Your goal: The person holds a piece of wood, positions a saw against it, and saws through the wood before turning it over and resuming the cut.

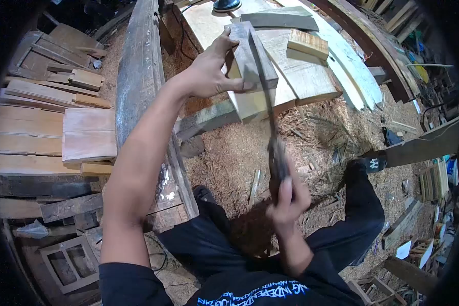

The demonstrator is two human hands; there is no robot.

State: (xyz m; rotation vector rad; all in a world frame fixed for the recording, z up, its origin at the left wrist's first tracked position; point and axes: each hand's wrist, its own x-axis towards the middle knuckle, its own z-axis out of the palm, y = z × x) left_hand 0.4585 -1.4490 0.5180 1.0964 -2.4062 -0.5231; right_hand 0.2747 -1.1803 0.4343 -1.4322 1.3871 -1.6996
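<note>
My right hand (290, 201) is wrapped round the dark handle of a hand saw (276, 158), slightly blurred. The narrow blade runs up and away from me onto a wooden block (255, 61), lying along its top face. My left hand (211, 69) grips the left side of that block, thumb toward me and fingers at its far end. Beneath it lie pale boards (252, 104); the exact contact between blade and wood is too blurred to tell.
A smaller wood block (308, 45) and a grey plank (280, 19) rest on the boards. A long worn beam (143, 76) runs along my left. Stacked boards (25, 135) lie further left. Sawdust and shavings (234, 153) cover the ground near my feet.
</note>
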